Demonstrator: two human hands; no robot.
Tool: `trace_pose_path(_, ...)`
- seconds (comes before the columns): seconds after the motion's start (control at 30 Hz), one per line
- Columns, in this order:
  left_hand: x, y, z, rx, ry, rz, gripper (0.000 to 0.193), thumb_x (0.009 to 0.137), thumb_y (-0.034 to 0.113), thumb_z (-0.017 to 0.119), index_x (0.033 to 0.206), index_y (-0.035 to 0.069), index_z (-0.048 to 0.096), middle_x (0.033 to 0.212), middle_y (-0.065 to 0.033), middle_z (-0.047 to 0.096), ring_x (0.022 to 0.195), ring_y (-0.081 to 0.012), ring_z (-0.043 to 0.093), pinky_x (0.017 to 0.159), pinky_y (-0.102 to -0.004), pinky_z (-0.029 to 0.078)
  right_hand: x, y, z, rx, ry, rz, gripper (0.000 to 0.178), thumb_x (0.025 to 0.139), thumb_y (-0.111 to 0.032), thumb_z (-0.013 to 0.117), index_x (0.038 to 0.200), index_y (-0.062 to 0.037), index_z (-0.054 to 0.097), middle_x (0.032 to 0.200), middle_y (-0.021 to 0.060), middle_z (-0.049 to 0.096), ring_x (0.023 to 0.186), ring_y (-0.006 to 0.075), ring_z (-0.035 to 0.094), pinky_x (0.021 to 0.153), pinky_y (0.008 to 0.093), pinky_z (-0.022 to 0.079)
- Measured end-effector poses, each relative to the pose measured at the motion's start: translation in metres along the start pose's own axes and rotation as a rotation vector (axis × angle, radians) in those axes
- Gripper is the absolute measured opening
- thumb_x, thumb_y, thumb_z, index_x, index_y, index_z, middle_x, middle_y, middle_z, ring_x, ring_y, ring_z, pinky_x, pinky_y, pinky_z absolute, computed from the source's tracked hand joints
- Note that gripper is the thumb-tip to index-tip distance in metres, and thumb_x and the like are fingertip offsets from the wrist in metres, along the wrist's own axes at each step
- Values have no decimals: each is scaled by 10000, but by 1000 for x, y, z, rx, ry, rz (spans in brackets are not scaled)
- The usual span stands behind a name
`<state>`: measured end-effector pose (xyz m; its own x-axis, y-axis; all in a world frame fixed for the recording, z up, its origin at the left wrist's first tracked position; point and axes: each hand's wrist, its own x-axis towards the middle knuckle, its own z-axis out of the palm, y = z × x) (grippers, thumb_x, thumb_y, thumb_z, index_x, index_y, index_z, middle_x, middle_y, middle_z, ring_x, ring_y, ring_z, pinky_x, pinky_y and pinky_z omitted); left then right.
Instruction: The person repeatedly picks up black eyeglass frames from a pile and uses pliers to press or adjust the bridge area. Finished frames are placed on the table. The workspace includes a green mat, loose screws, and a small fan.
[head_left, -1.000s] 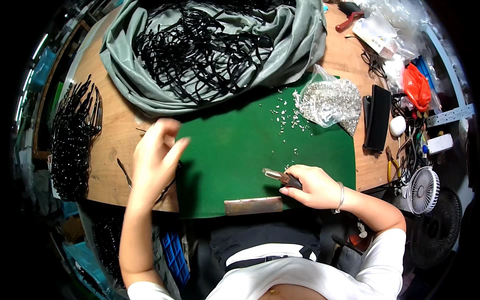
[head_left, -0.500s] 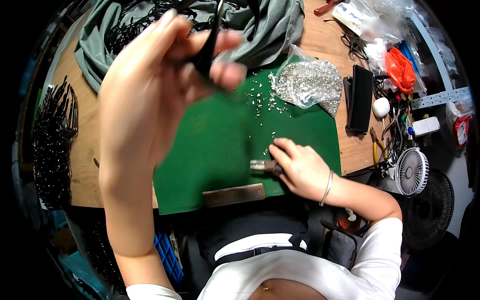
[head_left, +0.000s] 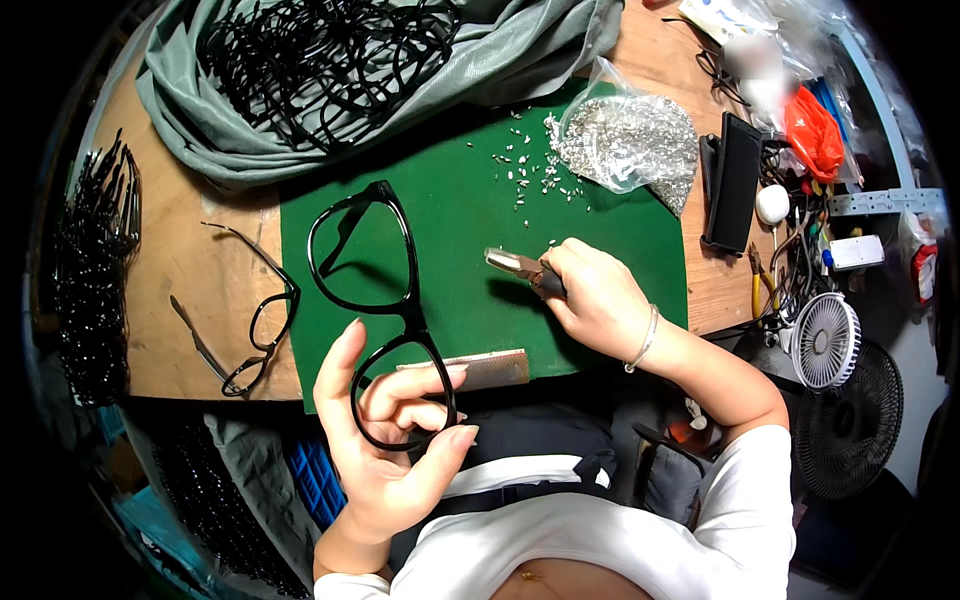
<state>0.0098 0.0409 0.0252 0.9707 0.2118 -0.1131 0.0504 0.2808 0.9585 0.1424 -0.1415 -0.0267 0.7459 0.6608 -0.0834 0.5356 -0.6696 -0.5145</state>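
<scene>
My left hand [head_left: 385, 490] pinches one rim of a black eyeglasses frame [head_left: 412, 316], which stands up from the fingers with its other rim over the green mat [head_left: 460, 215]. One temple shows folded behind the upper rim; the other I cannot make out. My right hand [head_left: 603, 305] is wrapped round a pair of pliers [head_left: 520, 264], their jaws pointing left above the mat. Small silvery pieces [head_left: 545, 178] lie scattered beyond the pliers, beside a clear plastic bag [head_left: 625, 145] full of the same pieces.
A second eyeglasses frame [head_left: 291, 292] rests on the wood at left. At the far side, a grey-green cloth [head_left: 190, 140] holds many black frames [head_left: 320, 70]. A flat metal strip [head_left: 500, 370] lies at the mat's near edge. Black stand [head_left: 730, 185] and small white fan [head_left: 826, 340] sit right.
My left hand has come down from the cloth toward my body, bringing the eyeglasses frame over the mat. My right hand has lifted the pliers slightly forward. The second frame is now uncovered.
</scene>
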Motion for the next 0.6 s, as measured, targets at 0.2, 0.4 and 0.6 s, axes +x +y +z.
trace_pose_path(0.2, 5, -6, 1, -47, -168, 95, 1018, 623, -100, 653, 1325, 88, -61, 1066, -212, 463, 760, -130, 570, 666, -254, 479, -2, -2, -6, 23, -3, 15, 178, 677, -56, 600, 798, 0, 482, 762, 148, 497, 722, 319, 523, 635, 388, 424)
trace_pose_path(0.4, 14, -26, 23, 347, -98, 378, 845, 680, -119, 600, 1304, -1, 42, 1170, -244, 440, 833, -201, 588, 695, -251, 490, -28, -57, -35, 794, -34, 84, 105, 735, -51, 618, 793, -7, 542, 701, 89, 529, 628, 166, 543, 585, 262, 430)
trace_pose_path(0.6, 8, -21, 33, 434, -1, 317, 888, 685, -104, 596, 1319, 50, -7, 1212, -184, 419, 847, -109, 525, 756, -204, 448, -31, -63, -16, 877, 119, 33, 136, 769, -101, 624, 798, -13, 525, 696, 34, 501, 607, 105, 486, 544, 230, 401)
